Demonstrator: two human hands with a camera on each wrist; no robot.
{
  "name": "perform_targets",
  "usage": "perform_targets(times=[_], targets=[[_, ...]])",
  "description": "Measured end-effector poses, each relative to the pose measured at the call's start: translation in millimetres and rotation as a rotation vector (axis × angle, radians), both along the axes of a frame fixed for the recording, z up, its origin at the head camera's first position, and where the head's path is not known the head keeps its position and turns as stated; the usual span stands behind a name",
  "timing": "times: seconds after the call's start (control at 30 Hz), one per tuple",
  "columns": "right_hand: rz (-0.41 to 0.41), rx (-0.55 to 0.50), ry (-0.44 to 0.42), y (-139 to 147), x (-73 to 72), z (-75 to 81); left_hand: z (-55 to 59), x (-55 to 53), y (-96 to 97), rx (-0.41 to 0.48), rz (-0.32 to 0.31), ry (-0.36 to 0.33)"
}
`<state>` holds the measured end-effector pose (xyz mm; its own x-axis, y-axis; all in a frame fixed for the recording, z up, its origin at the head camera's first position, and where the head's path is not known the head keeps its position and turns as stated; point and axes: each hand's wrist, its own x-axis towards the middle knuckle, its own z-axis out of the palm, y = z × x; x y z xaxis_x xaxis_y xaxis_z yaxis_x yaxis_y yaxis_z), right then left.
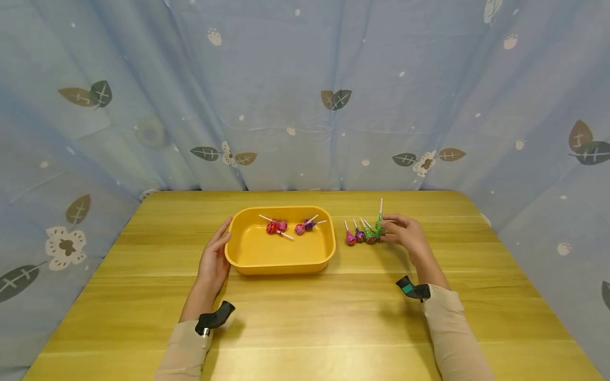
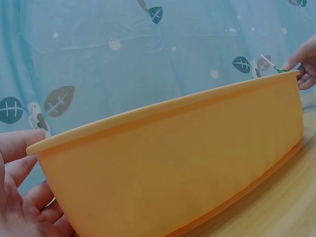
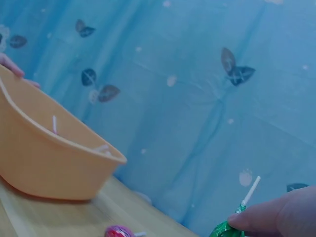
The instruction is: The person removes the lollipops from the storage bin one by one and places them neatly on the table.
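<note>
My left hand [image 1: 214,262] rests against the left end of a yellow plastic basin [image 1: 281,269], its fingers laid along the outer wall just under the rim. In the left wrist view these fingers [image 2: 29,197] show beside the basin's corner. My right hand [image 1: 405,235] pinches a green-wrapped lollipop [image 1: 379,223] between thumb and fingers, stick pointing up. Beside that hand lie a pink lollipop [image 1: 350,239], a purple lollipop [image 1: 359,236] and another green lollipop [image 1: 369,237]. Several lollipops [image 1: 282,226] sit inside the basin toward its back wall.
A wooden table [image 1: 295,328] carries everything, its back edge against a blue patterned curtain [image 1: 286,95]. The loose lollipops lie just right of the basin. Both forearms reach in from the front, with a black camera mount [image 1: 214,317] on the left wrist.
</note>
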<state>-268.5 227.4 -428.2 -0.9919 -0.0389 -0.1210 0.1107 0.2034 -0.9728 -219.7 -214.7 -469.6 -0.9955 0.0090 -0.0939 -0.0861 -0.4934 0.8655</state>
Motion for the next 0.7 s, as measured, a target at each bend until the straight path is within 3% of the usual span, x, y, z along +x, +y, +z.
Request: perform_targets(times=[0.23,0.7], targets=[[-0.037,0.054,0.010,9.3,-0.1,-5.9,4.0,5.1,0.7,-0.017,-0.005,0.001],[-0.095,0.159,-0.003,17.6,-7.1,-22.7,-2.3,-0.5,-0.9,-0.001,0.001,-0.001]])
